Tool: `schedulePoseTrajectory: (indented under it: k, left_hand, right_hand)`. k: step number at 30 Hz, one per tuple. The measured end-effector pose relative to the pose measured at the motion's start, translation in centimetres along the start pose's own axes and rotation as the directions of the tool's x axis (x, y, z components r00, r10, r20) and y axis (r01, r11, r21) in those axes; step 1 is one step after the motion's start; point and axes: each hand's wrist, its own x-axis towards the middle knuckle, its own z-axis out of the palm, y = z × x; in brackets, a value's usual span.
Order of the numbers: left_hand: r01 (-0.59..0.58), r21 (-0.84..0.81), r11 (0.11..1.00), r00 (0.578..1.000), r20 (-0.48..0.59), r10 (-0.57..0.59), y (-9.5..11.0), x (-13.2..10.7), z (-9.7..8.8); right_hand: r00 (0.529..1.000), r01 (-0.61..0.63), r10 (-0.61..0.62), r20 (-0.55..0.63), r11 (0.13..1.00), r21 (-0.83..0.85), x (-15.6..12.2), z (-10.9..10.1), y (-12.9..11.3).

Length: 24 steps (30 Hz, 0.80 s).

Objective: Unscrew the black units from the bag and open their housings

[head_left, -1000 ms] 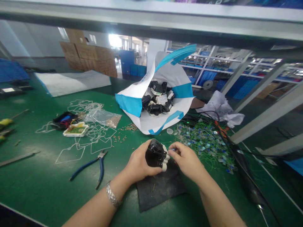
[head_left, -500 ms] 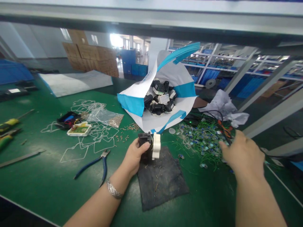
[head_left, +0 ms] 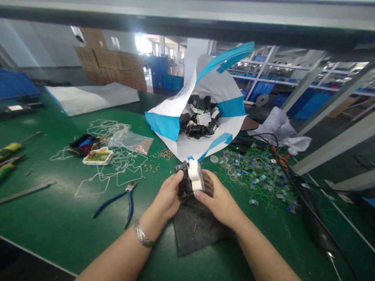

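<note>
A small black and white plastic housing (head_left: 195, 175) is held upright above a dark cloth (head_left: 196, 238). My left hand (head_left: 171, 191) is closed around its black side, thumb at the front. My right hand (head_left: 219, 197) grips the white side, with its thumb at the lower edge and its fingers behind. The housing's back and underside are hidden by my hands. A few small screws (head_left: 194, 228) lie on the cloth. Beyond the housing, a white and blue bag (head_left: 164, 127) lies open with several similar black and white housings (head_left: 202, 119) inside.
Blue-handled cutters (head_left: 129, 199) lie left of my hands, near white wire loops (head_left: 93, 187) and a bag of screws (head_left: 143, 146). On the right are a heap of green-wired parts (head_left: 258, 175) and a black corded electric screwdriver (head_left: 319, 222). A metal beam (head_left: 187, 27) crosses overhead.
My right hand has come from the right side, by the cables, to the middle and taken hold of the housing. The electric screwdriver now shows at the right. The housing has turned slightly.
</note>
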Motion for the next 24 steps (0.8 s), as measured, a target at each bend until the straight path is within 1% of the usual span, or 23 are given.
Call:
schedulePoseTrajectory:
  k: [2,5,7,9,10,12,14,17,24]
  left_hand:
    - [-0.005,0.008,1.0,1.0,0.013,0.005,-0.2,-0.1,0.2]
    - [-0.03,0.018,0.999,0.999,0.021,0.029,-0.4,-0.2,0.3]
    - [-0.041,0.015,0.999,0.999,-0.001,0.041,-0.3,-0.2,0.4]
    - [-0.028,-0.01,1.0,0.999,-0.033,0.028,-0.2,-0.2,0.5]
    - [-0.016,-0.03,0.999,0.999,-0.047,0.014,-0.1,-0.1,0.5]
    - [0.007,-0.074,0.997,0.998,-0.064,-0.012,0.1,0.0,0.5]
    - [0.006,-0.114,0.993,0.998,-0.063,-0.013,0.1,0.1,0.5]
    - [0.004,-0.159,0.987,0.998,-0.056,-0.013,0.1,0.2,0.4]
    - [0.063,-0.184,0.981,0.997,-0.035,-0.07,-0.2,0.0,0.7]
  right_hand:
    - [1.0,-0.025,0.023,0.01,0.989,0.144,0.3,-0.1,0.3]
    - [0.996,-0.083,0.089,-0.019,0.975,0.204,0.5,-0.2,0.5]
    - [0.993,-0.095,0.108,-0.038,0.966,0.242,0.5,-0.3,0.5]
    - [0.991,-0.113,0.127,-0.049,0.966,0.231,0.5,-0.3,0.6]
    - [0.987,-0.142,0.154,-0.052,0.973,0.182,0.5,-0.3,0.7]
    - [0.971,-0.235,0.237,-0.036,0.97,0.053,0.4,-0.1,0.8]
    - [0.947,-0.32,0.32,0.012,0.948,-0.011,0.2,0.3,0.8]
    - [0.923,-0.379,0.374,0.096,0.924,0.046,-0.1,1.1,0.9]
    - [0.893,-0.45,0.433,0.124,0.864,0.227,-0.1,3.0,1.1]
